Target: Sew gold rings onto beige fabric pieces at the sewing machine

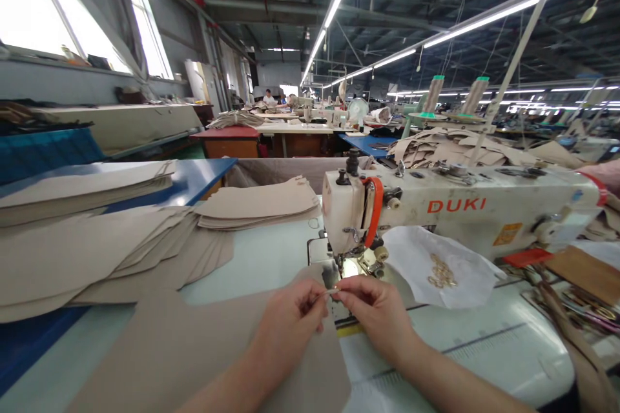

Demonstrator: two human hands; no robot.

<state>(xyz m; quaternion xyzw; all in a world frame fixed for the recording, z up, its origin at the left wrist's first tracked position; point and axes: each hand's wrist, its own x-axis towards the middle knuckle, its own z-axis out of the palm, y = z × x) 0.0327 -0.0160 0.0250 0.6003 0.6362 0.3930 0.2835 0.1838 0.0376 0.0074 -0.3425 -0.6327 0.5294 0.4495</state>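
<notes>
One small strip pinched by fingers of left hand and right hand; one beige panel overlain by left hand; one sewing machine, two thread cones noted.

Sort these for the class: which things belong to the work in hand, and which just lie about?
Likely in the work:
small strip, pinched by left hand and right hand
large beige panel
sewing machine
golden rings

Probably just lying about:
flat red object
flat brown piece
</notes>
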